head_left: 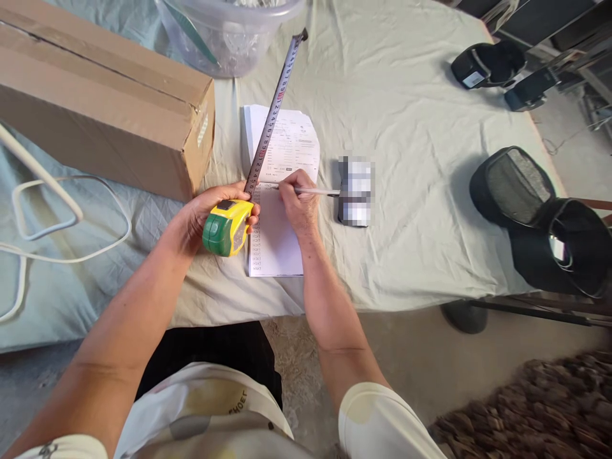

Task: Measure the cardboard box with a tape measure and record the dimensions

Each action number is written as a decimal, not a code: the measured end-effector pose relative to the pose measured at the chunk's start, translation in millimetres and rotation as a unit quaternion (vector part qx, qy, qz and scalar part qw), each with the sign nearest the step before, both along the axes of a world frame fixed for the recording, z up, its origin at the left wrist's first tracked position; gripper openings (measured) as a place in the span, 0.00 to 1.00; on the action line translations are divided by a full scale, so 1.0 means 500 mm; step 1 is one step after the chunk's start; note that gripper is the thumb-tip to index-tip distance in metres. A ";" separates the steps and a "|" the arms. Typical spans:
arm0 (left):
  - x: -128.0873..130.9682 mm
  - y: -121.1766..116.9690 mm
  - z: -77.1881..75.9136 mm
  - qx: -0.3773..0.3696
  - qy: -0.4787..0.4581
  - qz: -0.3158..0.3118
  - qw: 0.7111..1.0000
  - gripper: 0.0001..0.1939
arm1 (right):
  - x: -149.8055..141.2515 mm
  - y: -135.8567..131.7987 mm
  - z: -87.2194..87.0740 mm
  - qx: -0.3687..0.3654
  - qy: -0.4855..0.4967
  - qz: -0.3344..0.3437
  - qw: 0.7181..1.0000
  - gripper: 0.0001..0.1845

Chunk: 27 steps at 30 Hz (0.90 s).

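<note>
The head view has the left hand [203, 207] wrapped round a green and yellow tape measure [220, 231], just beside the left edge of an open white paper pad [277, 252]. Its metal blade [271, 118] slants up across the printed upper page, running past the pad's top edge to end near a clear plastic tub [229, 38]. The right hand [302, 207] pinches a slim pale pen [318, 191], its tip over the lower page, by the handwritten column. The pen's back end reaches a pixelated object [355, 194] off the pad's right side. From where I stand, the brown cardboard box [95, 95] crowds the left; to the right, a broad run of wrinkled pale green cloth [411, 159] stretches to a black mesh-topped container [512, 185]. The pad's bottom edge sits near the table's front edge.
</note>
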State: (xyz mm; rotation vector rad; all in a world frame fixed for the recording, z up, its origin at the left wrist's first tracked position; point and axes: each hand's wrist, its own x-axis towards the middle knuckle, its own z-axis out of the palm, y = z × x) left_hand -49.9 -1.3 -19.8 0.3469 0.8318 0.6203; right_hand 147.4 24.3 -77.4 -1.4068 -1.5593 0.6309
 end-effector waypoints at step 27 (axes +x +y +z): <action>0.002 -0.016 0.019 0.029 0.071 0.022 0.997 0.07 | -0.023 0.006 0.022 0.009 -0.097 0.036 0.995 0.13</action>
